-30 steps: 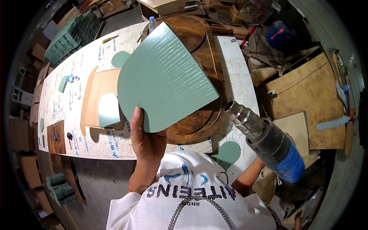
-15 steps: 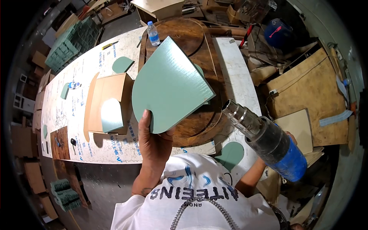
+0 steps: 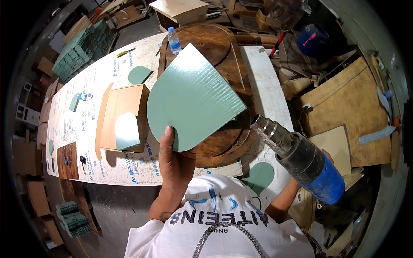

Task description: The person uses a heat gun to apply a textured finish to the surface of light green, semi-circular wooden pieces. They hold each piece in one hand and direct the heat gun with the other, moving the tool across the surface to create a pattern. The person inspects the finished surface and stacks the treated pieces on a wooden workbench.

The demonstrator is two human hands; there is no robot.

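Observation:
Held up over the table is a green panel [image 3: 195, 99] with one rounded end and square corners, its face glossy. My left hand [image 3: 176, 157] is closed on its near rounded edge, thumb on top and fingers mostly hidden underneath. Over to the right, a blue heat gun [image 3: 297, 159] with a black collar and metal nozzle is in my right hand [image 3: 329, 157], which the tool's body largely covers. The nozzle points up and left, close to the panel's right corner but apart from it. Beneath the panel lies a round-ended brown wooden board [image 3: 223, 146].
A cardboard box [image 3: 123, 101] with a similar green panel [image 3: 127, 131] stands on the white table [image 3: 97, 165]. Smaller green pieces [image 3: 140, 75] [image 3: 260, 177] lie around it. A water bottle [image 3: 174, 41] stands at the far side; a blue drum [image 3: 312, 38] is at the far right.
The panel has tilted a little, so its top face shows more fully and its edge less. The heat gun has barely moved. Both hands keep their hold.

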